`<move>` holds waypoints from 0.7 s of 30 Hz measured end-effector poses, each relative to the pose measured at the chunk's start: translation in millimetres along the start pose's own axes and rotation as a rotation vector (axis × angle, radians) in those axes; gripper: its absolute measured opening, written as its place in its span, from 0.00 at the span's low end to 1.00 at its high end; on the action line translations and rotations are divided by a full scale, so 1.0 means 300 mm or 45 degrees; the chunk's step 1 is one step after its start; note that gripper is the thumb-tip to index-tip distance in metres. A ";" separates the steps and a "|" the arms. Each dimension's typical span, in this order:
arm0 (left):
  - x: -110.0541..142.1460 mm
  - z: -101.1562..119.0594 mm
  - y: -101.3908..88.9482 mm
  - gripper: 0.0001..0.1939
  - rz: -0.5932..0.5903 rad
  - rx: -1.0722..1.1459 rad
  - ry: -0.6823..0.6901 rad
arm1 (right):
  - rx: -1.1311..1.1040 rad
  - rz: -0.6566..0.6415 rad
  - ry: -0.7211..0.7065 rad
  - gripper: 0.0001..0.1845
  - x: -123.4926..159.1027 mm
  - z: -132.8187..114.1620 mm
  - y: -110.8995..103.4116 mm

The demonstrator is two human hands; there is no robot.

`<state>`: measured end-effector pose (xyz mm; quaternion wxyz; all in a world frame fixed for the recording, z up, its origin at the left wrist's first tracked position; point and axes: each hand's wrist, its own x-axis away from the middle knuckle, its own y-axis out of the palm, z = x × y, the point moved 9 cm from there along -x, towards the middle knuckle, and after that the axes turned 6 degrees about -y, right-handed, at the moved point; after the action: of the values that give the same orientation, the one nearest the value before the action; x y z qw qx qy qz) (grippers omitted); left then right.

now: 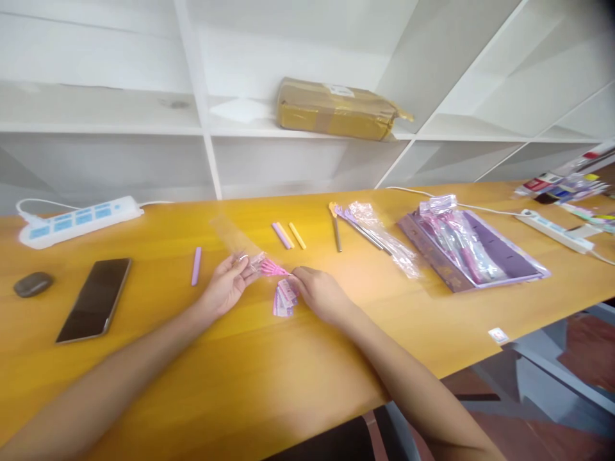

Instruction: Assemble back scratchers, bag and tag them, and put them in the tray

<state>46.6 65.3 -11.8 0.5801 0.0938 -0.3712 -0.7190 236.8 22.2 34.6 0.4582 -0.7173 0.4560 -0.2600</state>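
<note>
My left hand (229, 282) is closed on a clear plastic sleeve (235, 235), which sticks out beyond the fingers. Between my hands is a pink back scratcher head (273, 267) with several prongs, its prong end at the sleeve's mouth. My right hand (319, 291) pinches the narrow end of this pink piece. Below them, small pink and purple printed cards (284, 298) lie fanned on the table. Farther back are an orange back scratcher (336, 227) and purple ones (360, 227) with metal rods, beside crumpled clear sleeves (391, 243).
Purple and yellow sticks (288, 235) lie behind my hands; another purple stick (196, 266) is at left. A phone (95, 299), dark rounded object (33, 284) and power strip (81, 222) are farther left. A purple box (523, 256) holds wrapped items. A parcel (336, 110) sits on the shelf.
</note>
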 end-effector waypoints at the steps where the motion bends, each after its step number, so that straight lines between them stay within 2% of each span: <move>1: 0.000 -0.007 0.002 0.04 0.002 -0.003 -0.019 | 0.007 -0.002 0.014 0.22 0.006 0.005 0.002; 12: -0.018 -0.024 -0.006 0.03 0.004 0.007 -0.048 | -0.032 -0.006 0.029 0.23 0.023 0.048 -0.010; 21: 0.006 -0.056 0.027 0.11 -0.113 -0.137 -0.057 | -0.028 0.010 0.014 0.22 0.024 0.002 0.015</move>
<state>61.7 56.1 -17.8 0.5435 0.0626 -0.3402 -0.7648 238.5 15.3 30.1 0.4487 -0.7190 0.4644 -0.2571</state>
